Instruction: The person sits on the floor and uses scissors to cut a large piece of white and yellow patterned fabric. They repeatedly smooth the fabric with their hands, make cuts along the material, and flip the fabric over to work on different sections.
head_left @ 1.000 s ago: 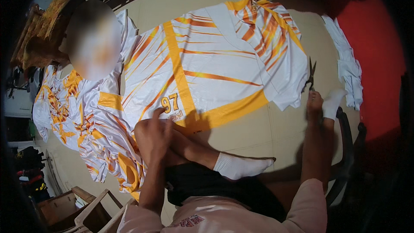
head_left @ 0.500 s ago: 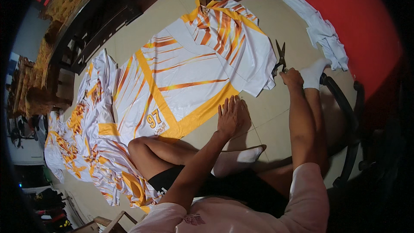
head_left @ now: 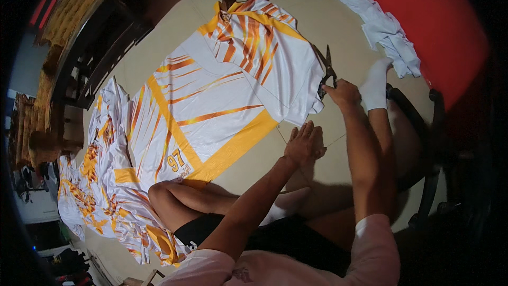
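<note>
A large white fabric panel with orange and yellow streaks and yellow bands lies spread over the tiled floor. On its far right part rests a folded or overlapping streaked piece. My left hand hovers or rests just beyond the panel's near right corner, fingers stretched out, holding nothing. In my right hand are dark-handled scissors. Their blades stand apart and point away from me, close along the right edge of the white cloth. Whether a blade touches the cloth I cannot tell.
Crumpled white and orange fabric is heaped to the left. White cloth lies by a red surface at far right. My socked foot and black chair legs are right of the scissors. Wooden furniture stands left.
My left hand has slid right, off the yellow band and past the cloth's corner. The scissors' blades look spread a little wider. The whole view has shifted slightly.
</note>
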Tool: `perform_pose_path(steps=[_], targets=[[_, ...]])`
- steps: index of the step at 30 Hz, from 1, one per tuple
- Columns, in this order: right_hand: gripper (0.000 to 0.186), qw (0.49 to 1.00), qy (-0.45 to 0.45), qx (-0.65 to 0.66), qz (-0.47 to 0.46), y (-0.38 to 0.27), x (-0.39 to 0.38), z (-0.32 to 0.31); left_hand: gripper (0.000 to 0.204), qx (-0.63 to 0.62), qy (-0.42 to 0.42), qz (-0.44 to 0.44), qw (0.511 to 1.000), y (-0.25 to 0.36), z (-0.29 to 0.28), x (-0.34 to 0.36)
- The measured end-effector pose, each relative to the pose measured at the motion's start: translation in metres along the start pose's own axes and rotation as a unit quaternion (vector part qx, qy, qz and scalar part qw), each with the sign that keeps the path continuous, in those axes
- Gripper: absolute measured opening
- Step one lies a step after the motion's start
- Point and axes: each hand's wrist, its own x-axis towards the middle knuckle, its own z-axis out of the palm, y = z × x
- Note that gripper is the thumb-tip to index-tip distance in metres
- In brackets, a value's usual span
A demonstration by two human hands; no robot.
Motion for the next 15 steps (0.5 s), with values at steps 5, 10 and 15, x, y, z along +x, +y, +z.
perform_pose_path(steps=[5,10,15], targets=[[0.078,0.999,-0.03,-0.02,-0.017,-0.013,-0.01,0.005,0.072,-0.033,0.122,-0.01,0.992,-0.021,-0.001,0.006],[0.072,0.996,0.018,0.025,-0.089,0.005,0.006,0.027,0.072,0.104,0.149,-0.03,0.983,-0.059,0.023,0.03],[0.071,0.996,0.057,0.029,-0.061,0.004,-0.005,0.033,0.068,-0.016,0.14,-0.071,0.988,-0.072,0.014,0.028]])
